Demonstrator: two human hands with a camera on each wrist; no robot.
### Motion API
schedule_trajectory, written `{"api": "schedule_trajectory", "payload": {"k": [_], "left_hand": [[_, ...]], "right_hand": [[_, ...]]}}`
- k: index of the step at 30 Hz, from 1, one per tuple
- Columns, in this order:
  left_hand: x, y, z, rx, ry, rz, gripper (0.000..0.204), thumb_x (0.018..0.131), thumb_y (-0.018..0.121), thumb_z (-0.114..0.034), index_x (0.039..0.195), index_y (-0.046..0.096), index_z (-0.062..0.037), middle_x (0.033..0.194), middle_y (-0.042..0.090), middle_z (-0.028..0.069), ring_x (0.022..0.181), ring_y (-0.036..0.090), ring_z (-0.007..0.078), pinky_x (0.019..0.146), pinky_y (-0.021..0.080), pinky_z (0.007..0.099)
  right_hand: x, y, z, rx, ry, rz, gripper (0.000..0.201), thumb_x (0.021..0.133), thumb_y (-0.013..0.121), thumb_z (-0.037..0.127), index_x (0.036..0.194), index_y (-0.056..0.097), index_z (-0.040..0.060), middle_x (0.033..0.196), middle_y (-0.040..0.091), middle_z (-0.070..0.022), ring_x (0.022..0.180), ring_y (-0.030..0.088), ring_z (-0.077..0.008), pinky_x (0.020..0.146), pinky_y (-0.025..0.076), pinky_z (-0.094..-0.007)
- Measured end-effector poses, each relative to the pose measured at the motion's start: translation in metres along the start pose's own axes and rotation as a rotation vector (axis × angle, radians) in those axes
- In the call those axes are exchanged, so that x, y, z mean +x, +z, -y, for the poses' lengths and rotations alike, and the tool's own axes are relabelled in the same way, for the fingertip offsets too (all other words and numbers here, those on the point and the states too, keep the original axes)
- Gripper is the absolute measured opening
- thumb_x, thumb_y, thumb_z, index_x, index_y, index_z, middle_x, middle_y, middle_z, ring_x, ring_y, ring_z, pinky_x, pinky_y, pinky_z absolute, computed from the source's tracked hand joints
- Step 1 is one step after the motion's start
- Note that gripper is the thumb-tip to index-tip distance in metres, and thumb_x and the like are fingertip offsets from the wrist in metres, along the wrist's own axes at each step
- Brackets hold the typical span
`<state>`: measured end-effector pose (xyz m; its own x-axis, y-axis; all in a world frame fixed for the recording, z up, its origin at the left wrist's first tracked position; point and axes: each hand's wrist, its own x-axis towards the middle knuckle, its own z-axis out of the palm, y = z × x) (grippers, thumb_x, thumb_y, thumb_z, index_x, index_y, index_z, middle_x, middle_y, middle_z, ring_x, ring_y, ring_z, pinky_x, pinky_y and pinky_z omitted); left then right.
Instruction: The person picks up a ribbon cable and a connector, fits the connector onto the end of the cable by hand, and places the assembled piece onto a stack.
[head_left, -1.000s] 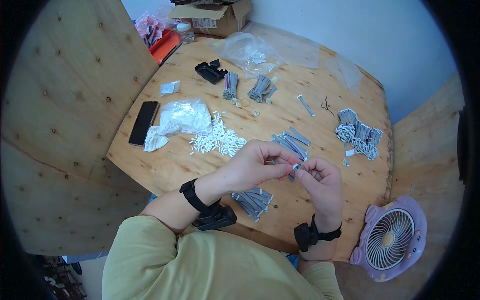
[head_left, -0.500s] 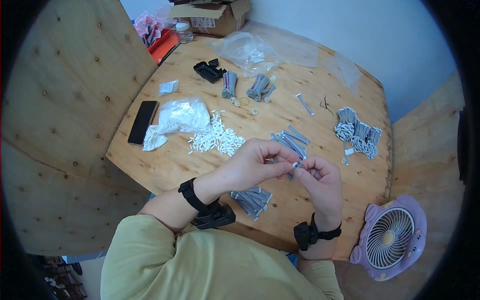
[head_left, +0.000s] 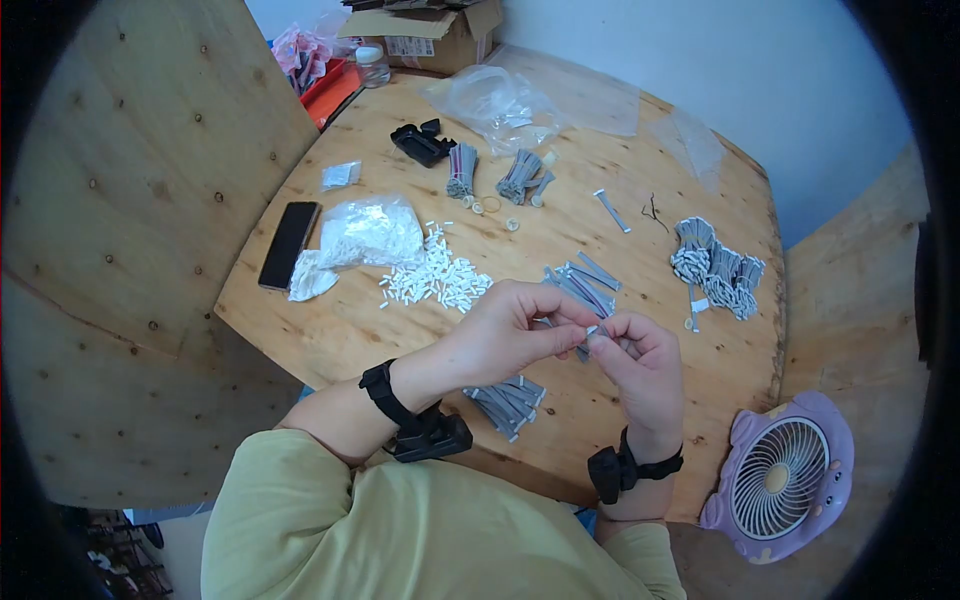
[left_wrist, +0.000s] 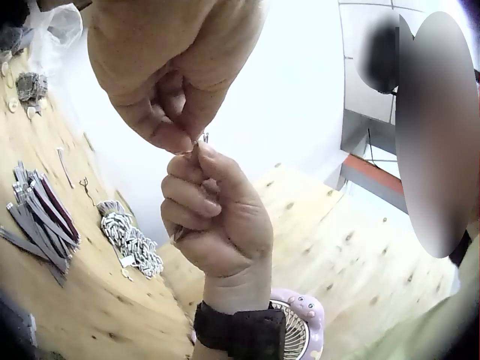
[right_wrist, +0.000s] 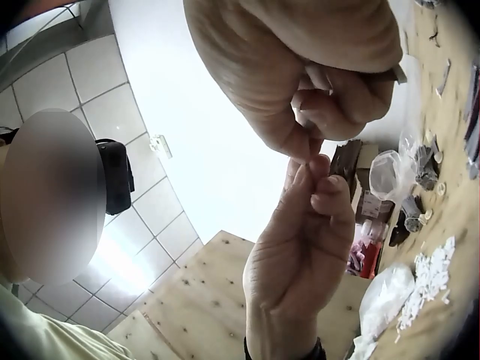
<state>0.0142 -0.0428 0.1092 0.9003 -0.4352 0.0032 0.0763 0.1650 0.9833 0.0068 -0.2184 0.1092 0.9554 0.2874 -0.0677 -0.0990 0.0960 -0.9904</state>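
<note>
Both hands meet above the table's front part. The left hand (head_left: 520, 325) pinches a small white connector (head_left: 592, 330) between thumb and forefinger. Against it, the right hand (head_left: 642, 365) pinches the same small piece, its other fingers curled over part of a grey strip. In both wrist views the fingertips nearly hide the piece. Beyond the hands lies a loose pile of grey flat cables (head_left: 598, 272); nearer the body is another pile of grey cables (head_left: 508, 402) with white ends. Small white connectors (head_left: 440, 278) are scattered left of the hands.
A phone (head_left: 289, 245), a bag of white pieces (head_left: 372, 232) and a black device (head_left: 422, 144) lie on the left half. Tied cable bundles (head_left: 461, 172) stand farther back, with more bundles (head_left: 718, 268) at the right. A purple fan (head_left: 785, 478) is at the right front.
The hands stay together in nearly the same place. The small white piece between the fingertips has shifted slightly, and the right fingers have moved a little.
</note>
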Motion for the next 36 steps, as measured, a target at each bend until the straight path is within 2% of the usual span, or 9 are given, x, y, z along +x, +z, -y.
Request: {"api": "schedule_trajectory", "payload": {"k": [7,12,16,18,24,27,36], "left_hand": [[0.0012,-0.0004,0.0012,-0.04,-0.016,-0.005,0.018,0.079,0.059,-0.005,0.096,0.059,-0.0003,0.083,0.06,0.0027,0.071,0.055,0.0056,0.063,0.046,0.0186],[0.0026,-0.0011,0.0045,-0.083,-0.029,-0.035,0.017,0.079,0.058,-0.005,0.096,0.058,-0.0004,0.081,0.06,0.0024,0.069,0.054,0.0051,0.063,0.045,0.0187],[0.0032,-0.0018,0.006,-0.114,0.012,0.002,0.018,0.079,0.056,-0.005,0.097,0.056,-0.0007,0.076,0.058,0.0009,0.066,0.053,0.0047,0.062,0.044,0.0186],[0.0038,-0.0019,0.0057,-0.076,0.028,0.015,0.017,0.08,0.056,-0.005,0.097,0.056,-0.0007,0.074,0.057,0.0001,0.065,0.052,0.0045,0.061,0.044,0.0185],[0.0063,-0.0002,0.0012,-0.073,-0.079,-0.001,0.012,0.082,0.056,-0.012,0.089,0.057,-0.0019,0.073,0.057,-0.0004,0.064,0.051,0.0038,0.059,0.043,0.0183],[0.0081,-0.0024,0.0049,-0.036,-0.047,0.016,0.013,0.082,0.056,-0.014,0.087,0.058,-0.0027,0.074,0.058,-0.0003,0.063,0.051,0.0039,0.058,0.043,0.0183],[0.0079,-0.0032,0.0066,-0.292,-0.107,0.021,0.012,0.081,0.057,-0.012,0.087,0.058,-0.0016,0.077,0.059,0.0023,0.065,0.054,0.0065,0.059,0.044,0.0191]], "right_hand": [[-0.0005,-0.0028,0.0003,-0.022,0.002,0.02,0.003,0.078,0.056,0.002,0.079,0.054,0.0016,0.065,0.049,0.0066,0.055,0.04,0.0023,0.048,0.029,-0.0128],[-0.0011,-0.0017,0.0069,0.079,0.043,-0.012,0.007,0.079,0.055,0.003,0.085,0.051,0.0015,0.07,0.052,0.0027,0.058,0.044,-0.0007,0.05,0.035,-0.0145],[0.0,-0.0035,0.0052,0.129,0.074,-0.014,0.007,0.079,0.055,0.004,0.085,0.05,0.002,0.069,0.052,0.0015,0.058,0.046,-0.0028,0.051,0.037,-0.0164],[0.0003,-0.004,0.0045,0.128,0.062,0.013,0.006,0.08,0.054,0.004,0.084,0.05,0.0023,0.069,0.052,0.0019,0.058,0.046,-0.0027,0.051,0.037,-0.0163],[0.0008,-0.0052,-0.0009,0.045,-0.008,0.077,0.006,0.08,0.054,0.004,0.084,0.051,0.0027,0.07,0.052,0.0022,0.058,0.046,-0.0024,0.052,0.037,-0.0161],[0.0005,-0.0035,-0.0013,0.012,-0.044,0.081,0.006,0.08,0.055,0.005,0.084,0.051,0.0027,0.071,0.052,0.0022,0.059,0.046,-0.0023,0.052,0.037,-0.0162],[-0.0002,-0.0032,0.0016,0.081,-0.012,0.099,0.007,0.081,0.055,0.007,0.085,0.051,0.0026,0.073,0.052,0.0016,0.062,0.047,-0.0036,0.055,0.038,-0.0171]]}}
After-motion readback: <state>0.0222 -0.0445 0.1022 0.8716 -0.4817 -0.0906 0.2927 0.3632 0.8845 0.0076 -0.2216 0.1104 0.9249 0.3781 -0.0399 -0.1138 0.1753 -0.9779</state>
